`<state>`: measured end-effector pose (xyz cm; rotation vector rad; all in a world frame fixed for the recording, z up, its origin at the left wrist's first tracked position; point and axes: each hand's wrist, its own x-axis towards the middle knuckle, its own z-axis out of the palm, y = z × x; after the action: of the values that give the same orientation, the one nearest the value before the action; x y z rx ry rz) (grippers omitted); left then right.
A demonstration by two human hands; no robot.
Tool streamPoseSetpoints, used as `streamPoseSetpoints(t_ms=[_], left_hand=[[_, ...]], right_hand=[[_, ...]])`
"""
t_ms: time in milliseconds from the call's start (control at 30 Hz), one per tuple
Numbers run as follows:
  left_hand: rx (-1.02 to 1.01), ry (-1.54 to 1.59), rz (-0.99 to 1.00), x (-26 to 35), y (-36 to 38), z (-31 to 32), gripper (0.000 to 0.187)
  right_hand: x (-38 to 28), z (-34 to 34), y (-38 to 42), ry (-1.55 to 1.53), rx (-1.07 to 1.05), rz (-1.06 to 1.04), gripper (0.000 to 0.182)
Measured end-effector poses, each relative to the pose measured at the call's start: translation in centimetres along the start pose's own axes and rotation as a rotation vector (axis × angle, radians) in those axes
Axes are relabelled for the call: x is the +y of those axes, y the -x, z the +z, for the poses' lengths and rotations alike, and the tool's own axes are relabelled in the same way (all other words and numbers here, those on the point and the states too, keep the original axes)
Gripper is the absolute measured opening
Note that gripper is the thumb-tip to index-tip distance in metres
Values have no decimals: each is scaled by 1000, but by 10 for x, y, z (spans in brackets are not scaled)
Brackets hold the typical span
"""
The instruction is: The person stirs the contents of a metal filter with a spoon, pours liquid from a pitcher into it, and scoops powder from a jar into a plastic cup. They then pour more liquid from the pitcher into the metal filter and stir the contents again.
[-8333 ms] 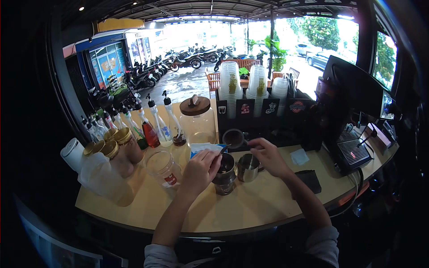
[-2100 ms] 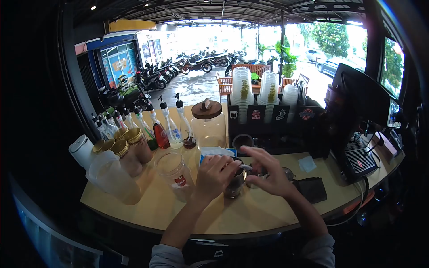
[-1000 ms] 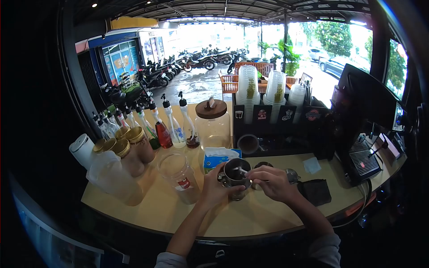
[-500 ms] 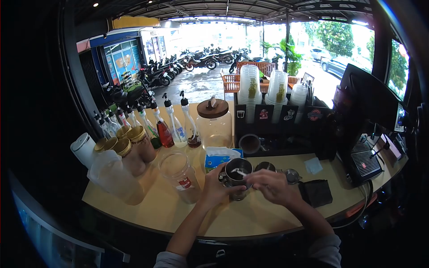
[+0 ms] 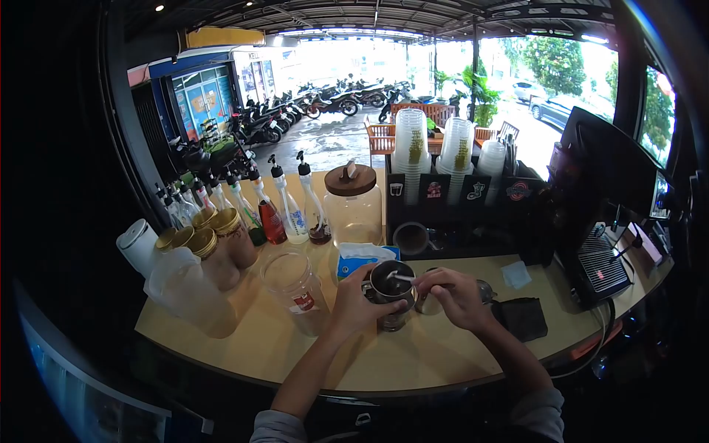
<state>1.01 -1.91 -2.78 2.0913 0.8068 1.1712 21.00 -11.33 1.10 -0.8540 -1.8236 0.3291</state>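
The left hand [image 5: 353, 304] is wrapped around the side of a metal cup [image 5: 391, 289] that stands on the wooden surface [image 5: 413, 354], its fingers closed on the cup's wall. The right hand [image 5: 456, 294] is pinched together on the end of a thin spoon [image 5: 399, 277] whose other end dips into the cup's dark contents. The cup sits near the middle of the surface, just in front of a blue tissue box [image 5: 362, 257]

Just right of the cup, partly hidden behind the right hand, stands a second metal cup [image 5: 426, 301]. A dark folded cloth [image 5: 523, 317] lies to the right of that hand, and a small white paper square [image 5: 515, 274] lies beyond it. Left of the left hand is an open clear jar [image 5: 294, 289] with a red label, and further left a frosted plastic container [image 5: 186, 297] and several gold-lidded jars [image 5: 221, 240]. A row of pump bottles [image 5: 284, 210] stands behind them, beside a large glass jar with a wooden lid [image 5: 353, 199]. Stacks of plastic cups [image 5: 436, 151] rise from a black rack [image 5: 458, 203], with a dark mug [image 5: 410, 238] at its foot. An espresso machine [image 5: 598, 214] fills the right end
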Motion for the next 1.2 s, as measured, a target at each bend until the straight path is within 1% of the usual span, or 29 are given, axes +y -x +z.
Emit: streamPoseSetpoints(t_ms=[67,133,167,233,300,367,433,467,533,600,667,767,800,833,900,933,1000,1100,1200], left_hand=[[-5,75,-17,-2,-1,-1,75],[-25,92,-15,2,-3,-5,74],[-46,110,-10,5,-5,-6,73],[-56,81,4,2,-9,-7,73],[-53,46,18,2,-14,-11,72],[-72,84,-2,2,-16,-13,72],[-87,102,17,6,-18,-15,73],[-97,118,37,7,-19,-16,74],[-108,82,39,8,-21,-19,76],[-124,50,36,9,-22,-20,77],[-159,127,51,9,-23,-21,80],[-156,69,106,4,-25,-21,79],[-154,68,106,3,-26,-22,79],[-164,92,117,4,-27,-23,79],[-180,118,127,4,-28,-25,79],[-183,101,148,4,-29,-25,79],[-184,84,167,3,-30,-27,80],[-201,77,177,1,-32,-28,81],[-214,71,169,1,-31,-29,83]], right_hand=[[-1,0,-1,-54,-9,20,10],[0,-2,-1,-158,-22,116,13],[1,-2,-2,-158,-18,119,13],[7,1,-6,-198,45,100,16],[2,2,-6,-244,21,72,18],[2,2,-7,-291,-2,53,19],[7,-1,-12,-271,70,71,21],[5,-1,-11,-271,71,70,21],[-1,-2,-11,-374,15,58,21],[1,-4,-13,-355,14,46,21],[1,-6,-12,-331,19,40,21],[0,-5,-15,-396,62,132,24],[0,-4,-14,-444,25,107,23],[-1,-8,-15,-444,25,108,23],[-2,-18,-17,-415,49,202,22],[-1,-19,-18,-413,50,203,22],[4,-20,-20,-562,44,234,22],[2,-26,-23,-479,-18,246,21],[5,-35,-29,-438,-7,233,20]])
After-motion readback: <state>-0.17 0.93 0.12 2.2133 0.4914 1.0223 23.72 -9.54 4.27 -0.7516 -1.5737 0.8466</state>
